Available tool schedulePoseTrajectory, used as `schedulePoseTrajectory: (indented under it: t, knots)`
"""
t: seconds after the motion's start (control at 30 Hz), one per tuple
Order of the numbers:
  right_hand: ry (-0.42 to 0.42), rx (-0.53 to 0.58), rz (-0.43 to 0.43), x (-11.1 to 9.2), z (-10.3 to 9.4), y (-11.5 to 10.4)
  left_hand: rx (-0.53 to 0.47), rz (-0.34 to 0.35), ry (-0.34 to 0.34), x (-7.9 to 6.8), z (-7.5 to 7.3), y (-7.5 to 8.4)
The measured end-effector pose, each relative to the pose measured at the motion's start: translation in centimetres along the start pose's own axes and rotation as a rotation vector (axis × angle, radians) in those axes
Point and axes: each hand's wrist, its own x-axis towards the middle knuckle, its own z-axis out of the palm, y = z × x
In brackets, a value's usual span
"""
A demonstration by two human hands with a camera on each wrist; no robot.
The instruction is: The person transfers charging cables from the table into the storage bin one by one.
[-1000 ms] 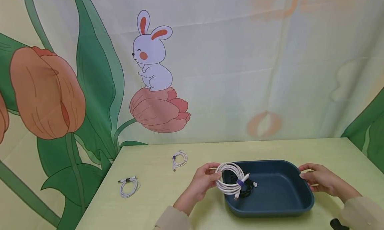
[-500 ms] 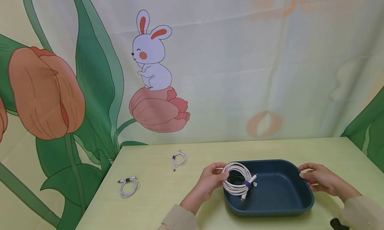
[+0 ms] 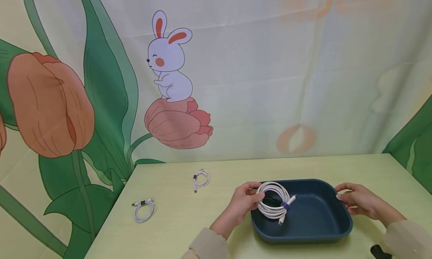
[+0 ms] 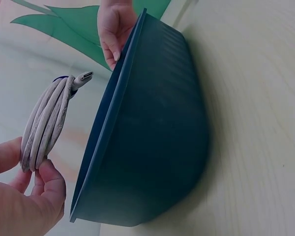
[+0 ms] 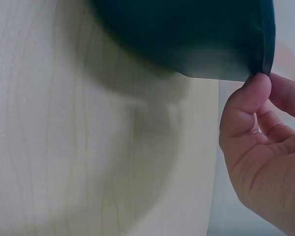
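Observation:
A thick white coiled cable (image 3: 272,211) with a purple tie is pinched between the thumb and fingers of my left hand (image 3: 243,201). It hangs over the left part of a dark blue tray (image 3: 318,214); the left wrist view shows the coil (image 4: 45,123) raised above the tray's rim (image 4: 105,118). Behind the coil, a black cable (image 3: 271,201) lies in the tray, mostly hidden. My right hand (image 3: 359,202) pinches the tray's right rim, thumb and fingers on either side of the wall, as the right wrist view shows the hand (image 5: 263,142) at the corner.
Two smaller white coiled cables lie on the table left of the tray: one with a purple tie (image 3: 201,179) farther back, one with a black tie (image 3: 144,211) nearer. A black object (image 3: 379,251) sits at the lower right. A printed curtain (image 3: 243,82) hangs behind the table.
My left hand has moved to the right with the white coiled cable, bringing it farther over the tray and covering more of the black cable. The right hand stays on the rim.

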Motion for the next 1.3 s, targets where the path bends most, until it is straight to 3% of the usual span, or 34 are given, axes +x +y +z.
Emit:
schedulePoseTrajectory:
  t: [0.53, 1.3]
  knots:
    - [0.013, -0.015, 0.010, 0.1, 0.2, -0.3, 0.009, -0.027, -0.002, 0.3, 2.3, 0.0]
    - [0.012, -0.034, 0.014, 0.0, 0.0, -0.2, 0.064, -0.086, 0.027, 1.2, 4.7, -1.9]
